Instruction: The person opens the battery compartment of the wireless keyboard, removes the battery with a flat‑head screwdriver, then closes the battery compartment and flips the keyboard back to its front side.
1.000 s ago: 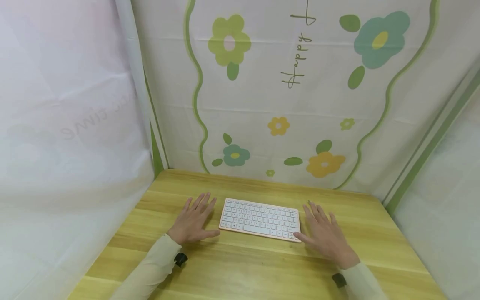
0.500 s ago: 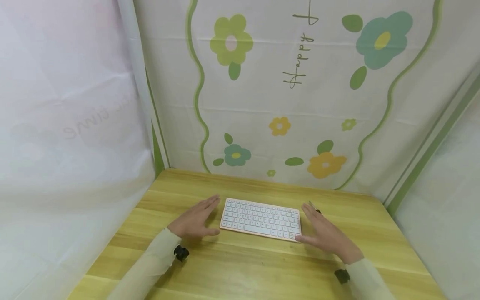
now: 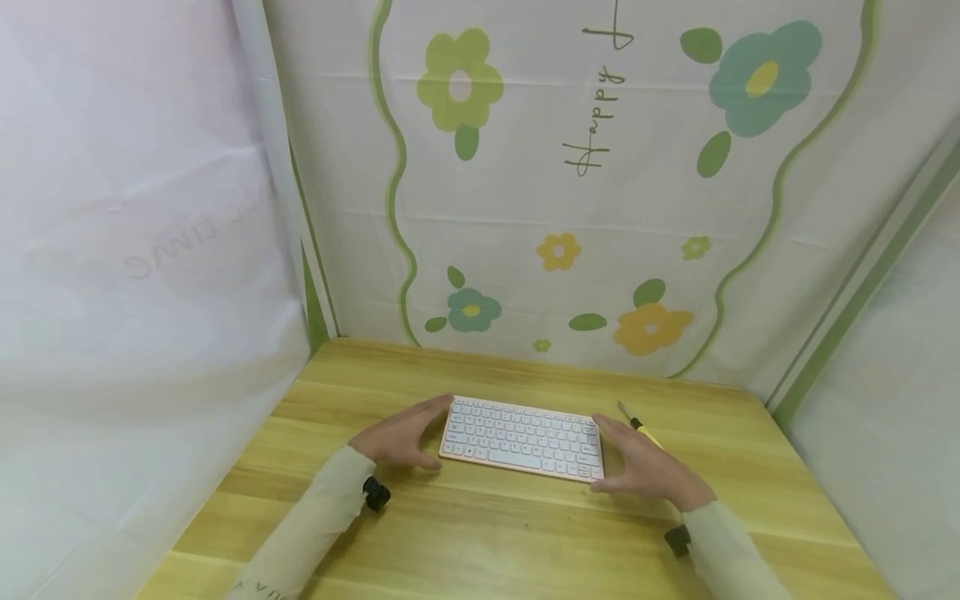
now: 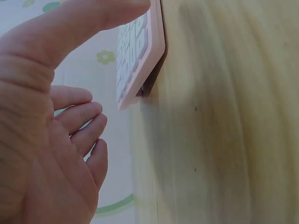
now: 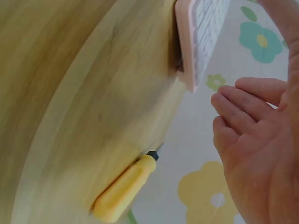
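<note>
A white keyboard [image 3: 521, 437] with a pink edge lies on the wooden table. At its left end my left hand [image 3: 399, 437] is spread, fingertips by the far left corner and thumb near the front one. My right hand [image 3: 651, 468] mirrors this at the right end. In the left wrist view, the left thumb overlaps the keyboard [image 4: 140, 49], while the other fingers of the hand [image 4: 70, 140] are lightly bent, apart from it. In the right wrist view, the fingers of the right hand [image 5: 257, 126] extend beside the keyboard's edge [image 5: 189, 46]. Contact is unclear for both hands.
A screwdriver with a yellow handle [image 5: 126, 189] lies on the table [image 3: 465, 533] to the right of the keyboard, partly hidden behind the right hand in the head view. A white flowered cloth [image 3: 510, 192] hangs behind the table, and pale cloths flank both sides.
Both hands have turned from palm-down to more upright and moved inward to the keyboard's ends. The screwdriver beside the right hand has come into sight. The keyboard stays in place.
</note>
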Action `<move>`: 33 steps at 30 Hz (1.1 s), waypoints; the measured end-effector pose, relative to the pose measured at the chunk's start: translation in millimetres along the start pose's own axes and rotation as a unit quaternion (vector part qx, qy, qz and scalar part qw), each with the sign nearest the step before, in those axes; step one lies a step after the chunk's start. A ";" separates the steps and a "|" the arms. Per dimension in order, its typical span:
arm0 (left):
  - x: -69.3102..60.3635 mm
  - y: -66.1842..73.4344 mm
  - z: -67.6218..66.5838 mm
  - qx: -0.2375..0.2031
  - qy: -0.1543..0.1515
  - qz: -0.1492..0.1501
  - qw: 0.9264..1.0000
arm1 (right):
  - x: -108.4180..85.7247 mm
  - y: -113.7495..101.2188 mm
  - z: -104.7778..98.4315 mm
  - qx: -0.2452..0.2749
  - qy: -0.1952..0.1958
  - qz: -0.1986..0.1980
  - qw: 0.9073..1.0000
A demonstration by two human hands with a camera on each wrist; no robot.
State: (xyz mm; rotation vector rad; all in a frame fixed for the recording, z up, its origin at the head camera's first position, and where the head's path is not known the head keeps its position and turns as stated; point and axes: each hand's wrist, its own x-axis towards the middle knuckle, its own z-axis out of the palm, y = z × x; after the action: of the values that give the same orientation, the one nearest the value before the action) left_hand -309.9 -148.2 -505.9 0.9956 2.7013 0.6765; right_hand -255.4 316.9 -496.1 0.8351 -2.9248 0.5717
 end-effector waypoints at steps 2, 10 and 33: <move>4.4 -1.2 0.7 -0.005 -0.003 0.003 1.000 | 1.7 4.0 0.9 0.004 -0.009 0.006 1.000; 19.3 -9.1 2.1 -0.026 -0.009 -0.002 1.000 | 9.3 15.5 4.2 0.009 -0.031 0.017 0.999; 34.7 -11.8 -1.0 -0.044 -0.026 -0.027 0.998 | 16.0 27.0 15.1 0.072 -0.039 0.062 0.995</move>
State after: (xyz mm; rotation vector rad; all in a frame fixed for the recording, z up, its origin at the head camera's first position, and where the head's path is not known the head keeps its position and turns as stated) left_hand -343.3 -133.8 -511.2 0.9037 2.6187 0.7423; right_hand -282.2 324.6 -516.9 0.7055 -3.0530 0.7848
